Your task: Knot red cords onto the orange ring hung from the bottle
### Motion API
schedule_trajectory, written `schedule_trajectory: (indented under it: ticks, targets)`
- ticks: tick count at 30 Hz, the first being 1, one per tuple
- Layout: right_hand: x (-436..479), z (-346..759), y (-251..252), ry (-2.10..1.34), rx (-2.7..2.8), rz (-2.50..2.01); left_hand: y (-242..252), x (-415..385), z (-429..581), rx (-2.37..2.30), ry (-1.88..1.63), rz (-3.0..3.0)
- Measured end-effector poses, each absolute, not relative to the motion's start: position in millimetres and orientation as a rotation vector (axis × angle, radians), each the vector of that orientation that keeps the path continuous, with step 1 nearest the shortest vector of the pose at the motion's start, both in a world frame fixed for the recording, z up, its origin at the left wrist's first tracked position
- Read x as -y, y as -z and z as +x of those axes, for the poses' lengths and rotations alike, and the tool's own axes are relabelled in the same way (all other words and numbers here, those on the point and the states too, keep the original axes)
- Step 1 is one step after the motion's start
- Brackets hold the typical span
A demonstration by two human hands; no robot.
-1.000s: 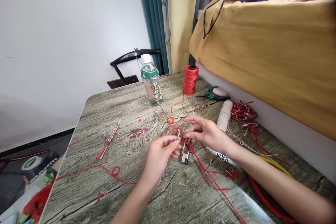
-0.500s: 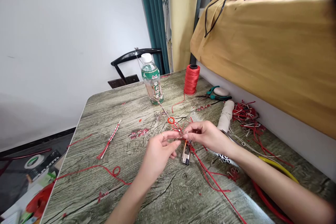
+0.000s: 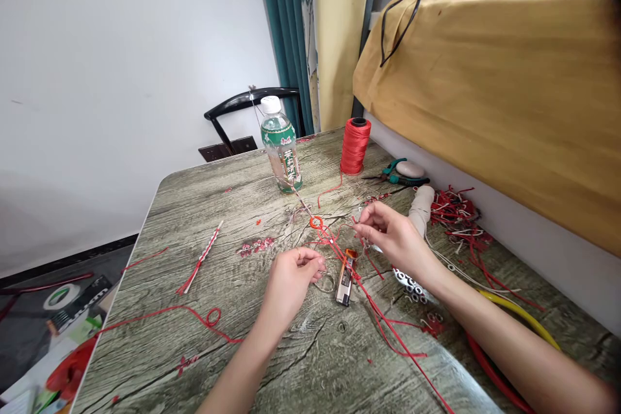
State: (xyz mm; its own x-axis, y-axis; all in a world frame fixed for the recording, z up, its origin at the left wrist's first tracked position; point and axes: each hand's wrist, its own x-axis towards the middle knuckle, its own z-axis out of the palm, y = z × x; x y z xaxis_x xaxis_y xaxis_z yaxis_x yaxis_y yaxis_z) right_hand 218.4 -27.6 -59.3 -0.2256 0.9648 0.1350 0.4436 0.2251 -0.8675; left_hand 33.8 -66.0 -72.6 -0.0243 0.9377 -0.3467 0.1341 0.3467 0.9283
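Red cords run from an orange-red ring down to the lower right, with a small knotted stretch just below the ring. My right hand is right of the knots, thumb and forefinger pinched on a thin red cord. On the other side, my left hand is closed in a pinch, apparently on a thin cord end that its fingers mostly hide. Between the hands a lighter lies on the table under the cords. A twisted thin cord links the ring to a green-labelled bottle.
A red thread spool, green-handled pliers, a white cord roll and a heap of scraps stand along the right side. A braided red-and-white piece lies left. Yellow cloth hangs at the right.
My hands have moved apart from the knots: the right one to the right and slightly up, the left one slightly left and down. The lighter and knotted cords show more fully.
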Motion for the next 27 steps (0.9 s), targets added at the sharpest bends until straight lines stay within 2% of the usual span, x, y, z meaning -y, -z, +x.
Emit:
schedule_trajectory:
  ticks: [11, 18, 27]
  targets:
    - [40, 209, 55, -0.881, 2.222, -1.383, 74, 68, 52, -1.433, -0.883, 0.936]
    - [39, 207, 61, -1.092, 2.191, -1.432, 74, 67, 51, -1.453, -0.851, 0.931]
    - [37, 209, 65, -1.2, 2.129, -1.403, 82, 66, 52, -1.525, -0.864, 0.969]
